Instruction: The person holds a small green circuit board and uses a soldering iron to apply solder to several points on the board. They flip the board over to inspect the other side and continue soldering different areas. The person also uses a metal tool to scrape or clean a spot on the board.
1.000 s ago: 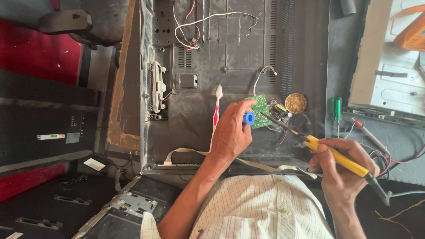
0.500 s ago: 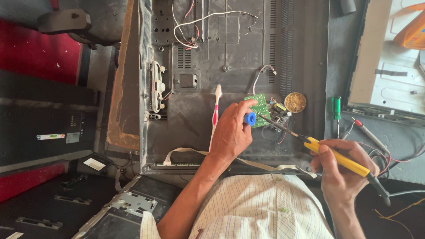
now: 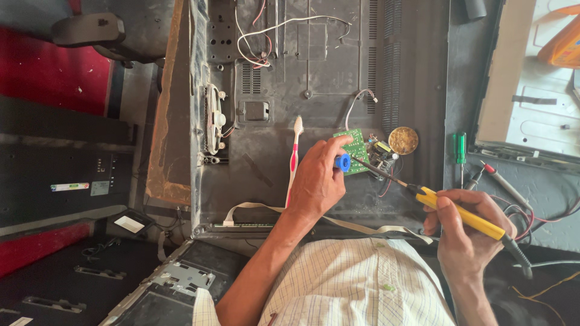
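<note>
Our left hand [image 3: 317,181] pinches a small, light, probably fragile green circuit board [image 3: 353,151] by its edge, while right-hand fingers [image 3: 444,208] grip the stiff yellow-handled soldering iron [image 3: 465,217].

A single head-worn camera looks steeply down. It sits close above the dusty black plastic television back panel [image 3: 314,90], filling mid-frame.

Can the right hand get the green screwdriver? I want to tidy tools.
Probably not yet: the right hand grips the yellow soldering iron, though the green screwdriver lies uncovered close above it.
</note>
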